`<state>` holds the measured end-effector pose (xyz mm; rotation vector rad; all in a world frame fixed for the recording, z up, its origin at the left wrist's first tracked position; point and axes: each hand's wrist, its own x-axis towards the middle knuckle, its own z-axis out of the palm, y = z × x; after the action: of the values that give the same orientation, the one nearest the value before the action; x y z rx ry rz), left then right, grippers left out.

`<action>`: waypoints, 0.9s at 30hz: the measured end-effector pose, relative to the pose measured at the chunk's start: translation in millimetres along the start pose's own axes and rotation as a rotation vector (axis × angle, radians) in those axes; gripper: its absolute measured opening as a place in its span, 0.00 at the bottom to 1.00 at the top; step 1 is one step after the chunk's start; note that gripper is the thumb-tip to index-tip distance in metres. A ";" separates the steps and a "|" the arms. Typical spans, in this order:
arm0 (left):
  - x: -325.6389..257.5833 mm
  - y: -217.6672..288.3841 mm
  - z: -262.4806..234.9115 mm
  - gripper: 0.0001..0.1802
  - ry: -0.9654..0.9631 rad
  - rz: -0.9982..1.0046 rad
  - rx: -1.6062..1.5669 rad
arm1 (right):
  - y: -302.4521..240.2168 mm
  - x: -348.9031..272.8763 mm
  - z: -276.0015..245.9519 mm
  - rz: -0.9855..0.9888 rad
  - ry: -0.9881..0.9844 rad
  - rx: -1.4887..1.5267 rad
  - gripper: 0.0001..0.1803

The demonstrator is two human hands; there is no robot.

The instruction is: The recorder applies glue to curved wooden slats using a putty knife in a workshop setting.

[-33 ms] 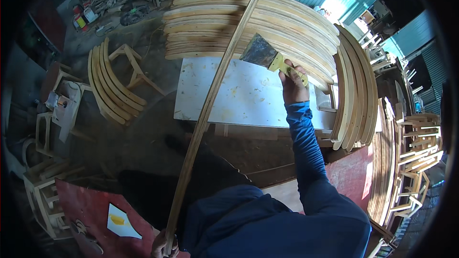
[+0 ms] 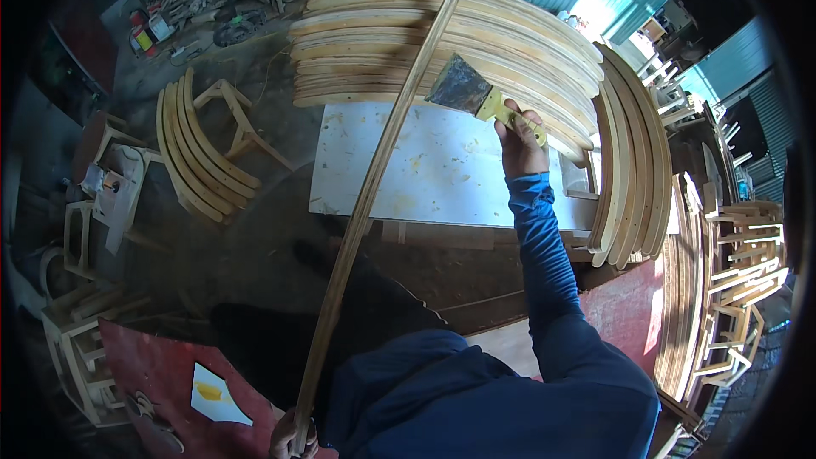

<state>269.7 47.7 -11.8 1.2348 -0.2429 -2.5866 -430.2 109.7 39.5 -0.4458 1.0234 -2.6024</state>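
Observation:
My left hand [image 2: 293, 438] grips the near end of a long, thin, curved wooden strip [image 2: 365, 204] at the bottom edge of the view. The strip runs away from me, across a white board [image 2: 442, 178], and its far end rests on a stack of curved wooden slats [image 2: 382, 25]. My right hand [image 2: 520, 146], arm stretched out in a blue sleeve, holds a wide scraper [image 2: 463, 87] by its yellow handle. The dark blade hangs just right of the strip, over the stack's near edge.
More bent slats lean on edge at the right [image 2: 633, 161] and lie on the floor at the left [image 2: 200, 157]. Wooden chair frames [image 2: 735, 289] are piled at far right, stools [image 2: 93, 204] at left. A red sheet [image 2: 161, 374] with a white card lies near my left hand.

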 end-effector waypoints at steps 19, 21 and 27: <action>2.2 5.5 0.2 0.38 -0.076 -0.065 0.030 | 24.0 75.0 -1.0 0.048 -0.049 -0.137 0.09; -0.5 5.0 3.2 0.38 -0.035 -0.081 0.028 | 20.4 76.3 0.2 0.053 -0.045 -0.162 0.09; 7.2 7.0 -6.4 0.38 -0.088 -0.033 0.061 | 8.9 81.5 2.7 0.073 -0.056 -0.238 0.11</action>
<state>271.5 38.7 -19.3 1.1562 -0.3239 -2.6840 -501.2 70.1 49.2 -0.5230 1.3104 -2.4005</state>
